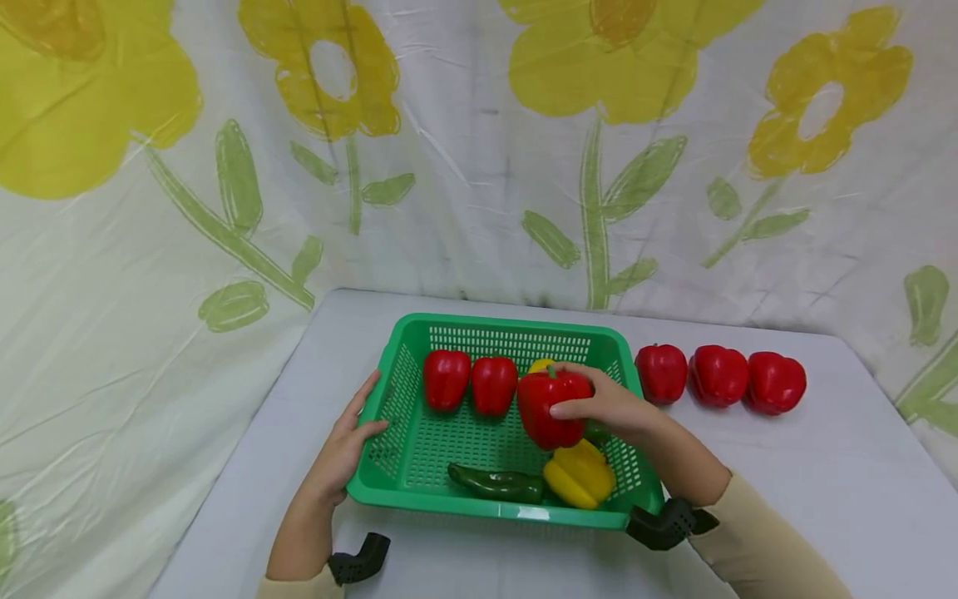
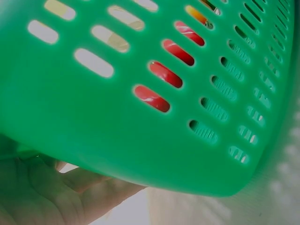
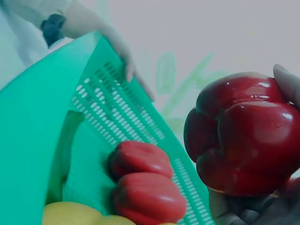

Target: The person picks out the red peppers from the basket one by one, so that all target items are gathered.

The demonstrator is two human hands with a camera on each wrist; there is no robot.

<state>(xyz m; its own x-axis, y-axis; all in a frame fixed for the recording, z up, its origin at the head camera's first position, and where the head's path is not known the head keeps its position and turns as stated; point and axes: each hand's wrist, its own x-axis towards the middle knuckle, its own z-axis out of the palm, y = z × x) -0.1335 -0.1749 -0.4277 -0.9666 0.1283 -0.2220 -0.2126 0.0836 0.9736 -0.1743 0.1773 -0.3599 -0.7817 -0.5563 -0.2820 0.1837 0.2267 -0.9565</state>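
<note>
My right hand (image 1: 609,408) grips a red bell pepper (image 1: 550,412) over the right part of a green basket (image 1: 516,509), thumb on its near side. In the right wrist view the bell pepper (image 3: 248,140) is large, its lobed end toward the basket. My left hand (image 1: 348,445) holds the basket's left rim, thumb over the edge; the left wrist view shows fingers (image 2: 105,194) under the rim. Inside lie two red bell peppers (image 1: 446,381) at the back, a yellow bell pepper (image 1: 580,474) and a long green pepper (image 1: 497,484) in front. Another yellow pepper (image 1: 542,365) and a green one (image 1: 596,431) are partly hidden by my right hand.
Three more red bell peppers (image 1: 718,376) stand in a row on the white table (image 1: 808,482), right of the basket. Behind the table hangs a white cloth (image 1: 464,208) painted with yellow flowers. A black band (image 1: 666,524) is on each wrist.
</note>
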